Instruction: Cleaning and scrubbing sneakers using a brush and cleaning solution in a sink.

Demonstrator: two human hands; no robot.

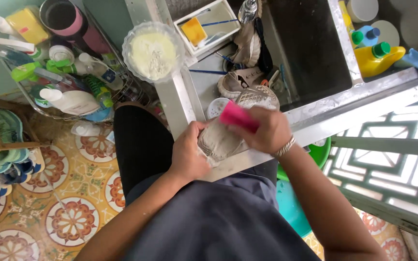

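My left hand (189, 153) grips a wet, soapy grey shoe (223, 137) at its heel end, over the front rim of a steel sink (315, 113). My right hand (266, 131), with a metal bracelet on the wrist, is shut on a pink brush (238, 116) pressed against the shoe's side. The shoe's patterned sole (257, 96) points away from me. A second beige shoe (235, 81) lies in the sink basin behind it.
A clear bowl of white powder (153, 50) sits on the sink's left ledge. A wire rack of bottles (68, 77) stands at left. Yellow detergent bottle (378, 58) is at the right; green and teal basins (296, 193) lie under the sink. Patterned tile floor (73, 217) lies below.
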